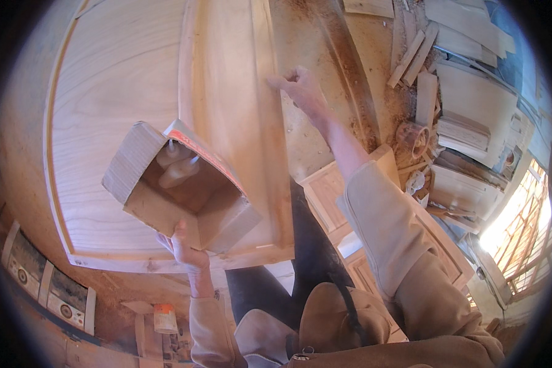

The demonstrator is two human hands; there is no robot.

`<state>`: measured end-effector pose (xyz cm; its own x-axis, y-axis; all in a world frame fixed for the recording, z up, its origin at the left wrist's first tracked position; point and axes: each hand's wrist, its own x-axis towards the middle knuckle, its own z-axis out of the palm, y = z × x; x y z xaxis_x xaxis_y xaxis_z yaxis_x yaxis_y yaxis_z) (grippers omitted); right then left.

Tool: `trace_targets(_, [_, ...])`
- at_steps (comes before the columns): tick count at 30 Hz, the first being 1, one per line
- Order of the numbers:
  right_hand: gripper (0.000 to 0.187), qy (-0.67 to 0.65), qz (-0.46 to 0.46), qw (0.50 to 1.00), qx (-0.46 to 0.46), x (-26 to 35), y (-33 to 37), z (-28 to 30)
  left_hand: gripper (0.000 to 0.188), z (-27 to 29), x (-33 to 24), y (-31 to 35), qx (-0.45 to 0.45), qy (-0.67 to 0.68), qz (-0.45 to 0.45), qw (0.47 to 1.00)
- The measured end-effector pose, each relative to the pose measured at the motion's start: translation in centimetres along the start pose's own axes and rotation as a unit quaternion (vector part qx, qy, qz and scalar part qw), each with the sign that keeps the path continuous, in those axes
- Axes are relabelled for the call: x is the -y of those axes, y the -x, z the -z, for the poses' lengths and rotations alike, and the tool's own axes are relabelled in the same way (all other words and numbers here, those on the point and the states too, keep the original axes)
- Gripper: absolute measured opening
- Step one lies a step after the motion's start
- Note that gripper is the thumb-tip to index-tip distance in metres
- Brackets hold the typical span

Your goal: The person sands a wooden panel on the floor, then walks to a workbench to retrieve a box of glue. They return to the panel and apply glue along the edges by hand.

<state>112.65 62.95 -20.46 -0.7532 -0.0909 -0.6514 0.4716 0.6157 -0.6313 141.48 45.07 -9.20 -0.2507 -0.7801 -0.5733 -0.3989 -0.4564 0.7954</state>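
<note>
My left hand (190, 254) is closed on the near edge of an open cardboard box (159, 211), thumb on its inner side. The box is tilted, its opening turned toward me. Inside lie pale plastic bottles (181, 172) with narrow nozzle tips. Behind the box a large wooden panel (116, 80) with a raised frame stretches away. My right hand (303, 95) is at the panel's right edge, fingers curled together over the wood. Whether something small is between those fingers is hidden.
Wood offcuts (420, 55) and sawdust cover the floor at far right, near a dusty bucket (413, 140). Smaller panelled wooden pieces (331, 199) lie right of my legs. An orange-and-white can (164, 319) stands at lower left. A barred window (521, 227) is at right.
</note>
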Motion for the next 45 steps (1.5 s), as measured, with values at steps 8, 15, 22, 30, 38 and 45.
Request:
trace_targets(8, [0.039,-0.075,-0.089,0.986,0.118,0.7,3.6,1.5,0.048,0.4,0.8,-0.3,0.005,-0.009,-0.023,1.0])
trace_targets(15, [0.04,-0.014,-0.036,0.995,0.087,0.4,4.1,1.7,0.044,1.2,1.8,-0.5,0.064,-0.109,-0.145,0.981])
trace_targets(22, [0.04,-0.01,0.007,0.999,0.039,-0.2,-0.5,1.1,0.044,0.5,0.7,-0.2,0.017,-0.033,-0.046,0.998])
trace_targets(30, [0.025,0.07,0.049,0.995,0.044,3.2,7.8,2.0,0.046,1.2,1.8,-0.5,0.065,-0.189,-0.186,0.962])
trace_targets(38, [0.007,0.186,0.365,0.896,0.173,12.0,19.8,-3.0,0.035,-0.5,-0.2,-0.4,0.09,-0.142,-0.077,0.983])
trace_targets(45, [0.005,0.339,0.26,0.854,0.296,12.5,18.5,-9.5,0.027,0.0,0.3,-1.3,0.12,-0.224,-0.193,0.948])
